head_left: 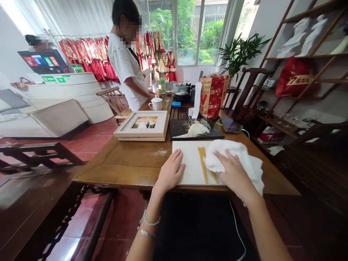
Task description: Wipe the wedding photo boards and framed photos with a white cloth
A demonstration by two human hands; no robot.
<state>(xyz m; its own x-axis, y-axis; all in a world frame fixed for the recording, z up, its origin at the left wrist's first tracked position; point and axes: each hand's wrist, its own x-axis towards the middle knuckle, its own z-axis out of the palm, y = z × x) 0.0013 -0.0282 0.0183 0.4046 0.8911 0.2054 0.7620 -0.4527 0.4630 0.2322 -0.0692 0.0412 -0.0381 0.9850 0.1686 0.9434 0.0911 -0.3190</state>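
Note:
A white board (190, 161) lies at the near edge of the wooden table (130, 159). My left hand (171, 172) rests flat on its left part, fingers stretched out. My right hand (235, 174) presses a white cloth (233, 154) down on the board's right part, fingers spread over the cloth. A thin yellow strip (202, 163) lies on the board between my hands, its right side partly under the cloth.
A framed picture (143, 124) and a dark tray (195, 129) with a white bird figure lie further back. A person in a white shirt (126, 69) stands at the table's far left by a white cup (157, 103). A red-patterned bag (214, 95), wooden chairs and shelves surround the table.

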